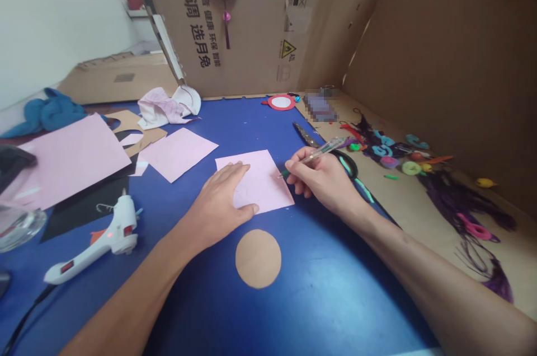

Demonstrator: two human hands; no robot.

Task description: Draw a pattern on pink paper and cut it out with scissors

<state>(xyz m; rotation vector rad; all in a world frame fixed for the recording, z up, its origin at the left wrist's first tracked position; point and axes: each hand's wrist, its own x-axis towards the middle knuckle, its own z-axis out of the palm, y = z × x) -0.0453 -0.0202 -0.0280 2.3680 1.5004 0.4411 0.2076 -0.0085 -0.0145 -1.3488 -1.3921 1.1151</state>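
White hot glue gun [98, 238] near left on blue worktop [327, 289], tan card disc [258, 258] near centre, pink sheets [71, 160] far left, scissors [308, 135] far right, dark tassels [457, 205] and foam shapes [384, 149] strewn on cardboard [403, 199] right.

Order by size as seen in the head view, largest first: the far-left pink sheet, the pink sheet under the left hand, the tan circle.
Far-left pink sheet, then pink sheet under the left hand, then tan circle, nearer the camera, so unsure.

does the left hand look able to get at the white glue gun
Likely yes: nothing stands between the left hand, flat on pink paper, and the white glue gun on the blue mat.
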